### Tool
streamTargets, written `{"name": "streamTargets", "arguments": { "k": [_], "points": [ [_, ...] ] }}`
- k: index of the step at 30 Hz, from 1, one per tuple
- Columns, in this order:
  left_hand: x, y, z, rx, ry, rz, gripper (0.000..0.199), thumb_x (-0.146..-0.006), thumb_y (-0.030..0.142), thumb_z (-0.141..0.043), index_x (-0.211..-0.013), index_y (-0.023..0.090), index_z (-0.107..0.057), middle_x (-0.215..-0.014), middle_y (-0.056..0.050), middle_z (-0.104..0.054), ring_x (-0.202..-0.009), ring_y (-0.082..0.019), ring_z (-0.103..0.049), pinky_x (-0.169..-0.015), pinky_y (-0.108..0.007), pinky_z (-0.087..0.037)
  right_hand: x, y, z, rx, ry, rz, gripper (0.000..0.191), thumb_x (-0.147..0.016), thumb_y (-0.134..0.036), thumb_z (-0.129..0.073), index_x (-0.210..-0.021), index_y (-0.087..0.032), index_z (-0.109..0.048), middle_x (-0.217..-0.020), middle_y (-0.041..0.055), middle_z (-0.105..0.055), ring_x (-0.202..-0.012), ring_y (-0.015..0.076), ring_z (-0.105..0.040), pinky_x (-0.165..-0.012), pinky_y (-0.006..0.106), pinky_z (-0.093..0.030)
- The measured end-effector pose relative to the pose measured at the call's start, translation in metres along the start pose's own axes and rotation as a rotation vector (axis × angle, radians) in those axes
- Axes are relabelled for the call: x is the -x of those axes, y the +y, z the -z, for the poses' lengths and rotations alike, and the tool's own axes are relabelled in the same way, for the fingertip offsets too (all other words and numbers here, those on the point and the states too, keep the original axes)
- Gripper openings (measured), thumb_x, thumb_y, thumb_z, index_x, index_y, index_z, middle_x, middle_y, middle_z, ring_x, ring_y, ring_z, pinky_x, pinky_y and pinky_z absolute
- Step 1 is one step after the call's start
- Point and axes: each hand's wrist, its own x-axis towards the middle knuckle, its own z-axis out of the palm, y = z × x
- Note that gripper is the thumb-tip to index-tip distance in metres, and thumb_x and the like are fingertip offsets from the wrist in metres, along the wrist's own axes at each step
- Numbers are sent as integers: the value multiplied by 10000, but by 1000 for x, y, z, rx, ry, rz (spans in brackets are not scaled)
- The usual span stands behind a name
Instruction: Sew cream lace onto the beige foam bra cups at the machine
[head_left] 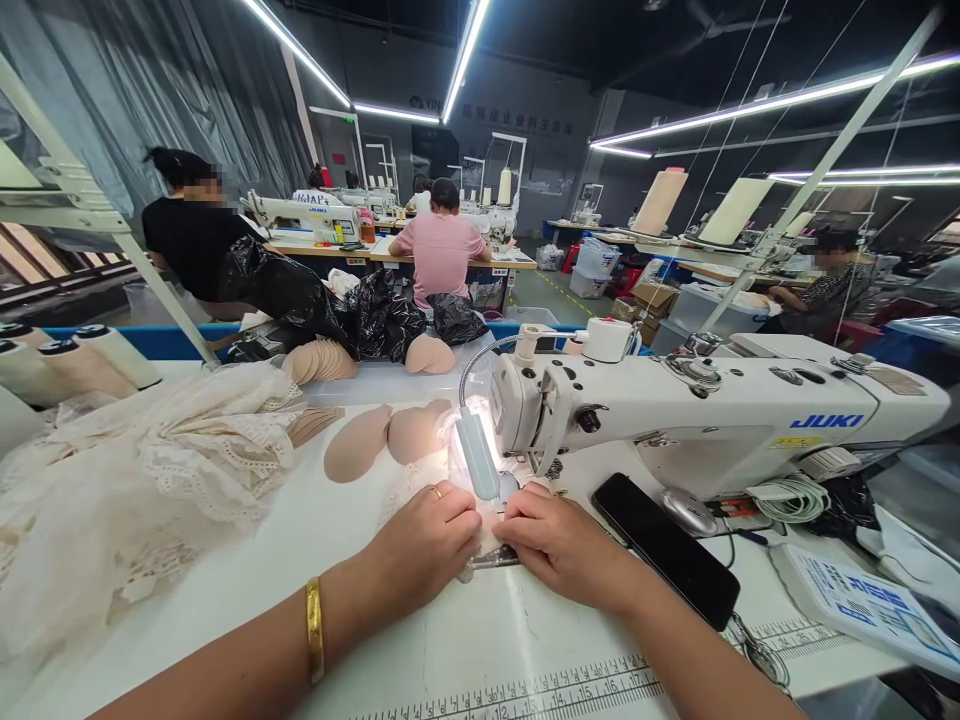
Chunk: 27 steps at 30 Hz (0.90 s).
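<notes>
Pale, sheer lace piece [405, 492] apparently mid-seam, with more material at hand

The piece is spread between and just beyond the fingertips, beside the head of the white metal sewing machine [720, 400]. It is pinched by the curled, drawn-together fingers of the left hand [424, 535] and the right hand [562, 545]. No finished seam can be made out (the view is partly blocked by the slim grey lamp [478, 460]). Beyond the left fingers, two rounded beige cups [356, 445] are laid; farther out, a fanned beige stack [322, 362] is seen. Well left of the fingers, a loose cream eyelet-lace heap [150, 450] is piled. Much is judged to be left; how much is done cannot be told.
</notes>
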Motion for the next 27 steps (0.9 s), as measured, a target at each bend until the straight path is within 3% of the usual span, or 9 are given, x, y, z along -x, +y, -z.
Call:
{"name": "streamTargets", "arguments": {
  "k": [7, 13, 19, 27],
  "points": [
    [-2, 4, -4, -29, 22, 21, 179, -1007, 127, -468, -880, 185, -581, -864, -46, -616, -773, -214, -520, -706, -339, -458, 1, 0, 1, -12, -24, -2, 270, -944, -13, -536, -957, -243, -676, -876, 22, -618, -795, 184, -533, -666, 280, -412],
    [-1, 3, -4, 40, -2, 12, 209, -1041, 131, -444, -1067, 188, -643, -957, -47, -687, -820, -218, -589, -781, -375, -468, 1, 1, 2, -12, -26, -3, 268, -954, -24, -536, -967, -248, -684, -871, 22, -608, -775, 182, -525, -649, 280, -400],
    [-1, 1, -5, 99, -3, 3, 191, -1039, 126, -449, -983, 197, -617, -986, -31, -708, -819, -208, -581, -818, -367, -443, 0, -1, 1, -2, -27, -34, 206, -1001, -74, -544, -970, -244, -656, -831, 9, -580, -752, 183, -512, -639, 285, -393],
    [-6, -16, -4, 90, 43, -67, 159, -1048, 187, -506, -1055, 210, -663, -895, -26, -705, -822, -211, -609, -798, -339, -468, 0, 0, -5, 7, 4, -74, 207, -997, -82, -541, -1058, -240, -660, -873, 21, -595, -796, 199, -557, -646, 294, -404]
  ]
}}
